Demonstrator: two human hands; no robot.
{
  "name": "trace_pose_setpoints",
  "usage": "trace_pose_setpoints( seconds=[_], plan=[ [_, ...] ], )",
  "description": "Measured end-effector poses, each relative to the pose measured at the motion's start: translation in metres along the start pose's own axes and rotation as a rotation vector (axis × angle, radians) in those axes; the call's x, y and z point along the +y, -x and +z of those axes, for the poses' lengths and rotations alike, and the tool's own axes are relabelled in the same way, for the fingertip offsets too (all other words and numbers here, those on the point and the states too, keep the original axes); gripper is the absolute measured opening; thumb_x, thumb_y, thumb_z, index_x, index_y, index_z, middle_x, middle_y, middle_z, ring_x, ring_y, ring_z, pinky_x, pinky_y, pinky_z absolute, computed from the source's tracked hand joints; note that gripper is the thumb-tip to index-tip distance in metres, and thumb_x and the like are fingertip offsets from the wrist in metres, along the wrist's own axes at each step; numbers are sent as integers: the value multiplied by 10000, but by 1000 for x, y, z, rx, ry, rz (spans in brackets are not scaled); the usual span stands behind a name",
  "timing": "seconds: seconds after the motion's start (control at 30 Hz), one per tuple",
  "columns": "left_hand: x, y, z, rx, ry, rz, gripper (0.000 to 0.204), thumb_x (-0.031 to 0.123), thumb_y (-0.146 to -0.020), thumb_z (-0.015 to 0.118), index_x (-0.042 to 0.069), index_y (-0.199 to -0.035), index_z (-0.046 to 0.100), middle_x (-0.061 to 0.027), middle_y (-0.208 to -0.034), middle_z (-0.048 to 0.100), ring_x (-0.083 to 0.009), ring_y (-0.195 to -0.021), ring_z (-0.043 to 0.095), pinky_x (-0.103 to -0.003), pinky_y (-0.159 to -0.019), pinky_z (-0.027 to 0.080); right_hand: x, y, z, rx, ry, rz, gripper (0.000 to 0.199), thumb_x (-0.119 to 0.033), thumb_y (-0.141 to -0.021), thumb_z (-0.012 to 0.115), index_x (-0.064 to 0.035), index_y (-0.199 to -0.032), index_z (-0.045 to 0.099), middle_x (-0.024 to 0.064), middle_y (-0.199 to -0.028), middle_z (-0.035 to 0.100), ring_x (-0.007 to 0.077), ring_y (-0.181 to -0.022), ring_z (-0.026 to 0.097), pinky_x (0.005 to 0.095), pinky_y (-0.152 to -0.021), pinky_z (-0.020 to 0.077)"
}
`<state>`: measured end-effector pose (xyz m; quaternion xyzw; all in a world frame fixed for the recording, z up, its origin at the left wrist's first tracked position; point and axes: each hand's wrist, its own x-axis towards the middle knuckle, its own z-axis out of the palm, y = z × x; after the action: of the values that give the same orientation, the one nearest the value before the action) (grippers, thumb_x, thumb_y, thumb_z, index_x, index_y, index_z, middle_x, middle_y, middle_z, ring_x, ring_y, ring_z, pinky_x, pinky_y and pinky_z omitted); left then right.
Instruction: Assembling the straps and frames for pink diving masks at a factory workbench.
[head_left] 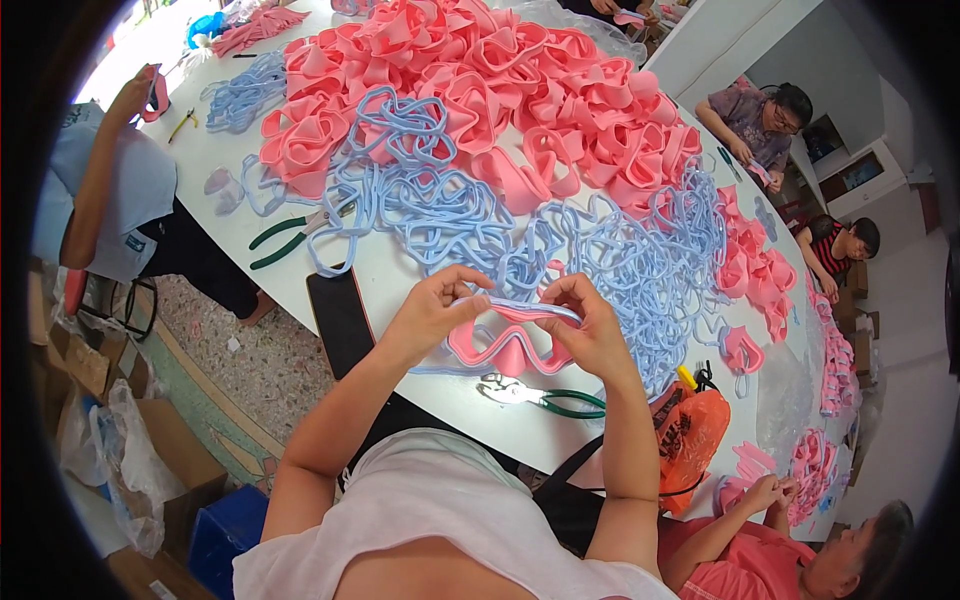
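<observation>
Pink goggle frame sits between your two hands, just above the near edge of the white table, with a pale blue strip running along its top edge. Your left hand pinches the left end of that strip, fingers curled in tight around it. Your right hand grips the right end the same way, thumb and fingers closed on strip and frame together. At 6 o'clock from the frame, green-handled pliers lie flat on the table, close to your right forearm. At 4 o'clock an orange plastic bag hangs at the table edge. At 12 o'clock a tangle of blue strips spreads across the table, and beyond it a big heap of pink frames. At 10 o'clock a second pair of green pliers lies beside the blue tangle. Other people work around the table, one at your far left in a light blue shirt.
</observation>
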<state>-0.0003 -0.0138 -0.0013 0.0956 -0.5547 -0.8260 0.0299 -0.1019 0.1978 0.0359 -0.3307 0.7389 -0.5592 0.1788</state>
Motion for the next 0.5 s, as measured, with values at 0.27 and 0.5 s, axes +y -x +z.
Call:
trace_pose_setpoints(
  seconds=[0.27, 0.5],
  plan=[
    [12, 15, 13, 200, -816, 698, 295, 9, -777, 715, 52, -1069, 709, -81, -823, 584, -196, -782, 569, -283, -672, 452, -14, -3, 1, 23, 200, 2, 189, -57, -826, 697, -12, -987, 608, 75, -902, 610, 176, -844, 612, 296, -814, 500],
    [12, 15, 16, 263, -970, 775, 267, 41, -788, 717, 82, -1051, 694, -64, -755, 519, -209, -670, 532, -339, -584, 440, 1, 1, 1, 197, 29, 142, 249, -34, -788, 702, -11, -993, 562, 52, -866, 606, 127, -789, 594, 251, -664, 487]
  ],
)
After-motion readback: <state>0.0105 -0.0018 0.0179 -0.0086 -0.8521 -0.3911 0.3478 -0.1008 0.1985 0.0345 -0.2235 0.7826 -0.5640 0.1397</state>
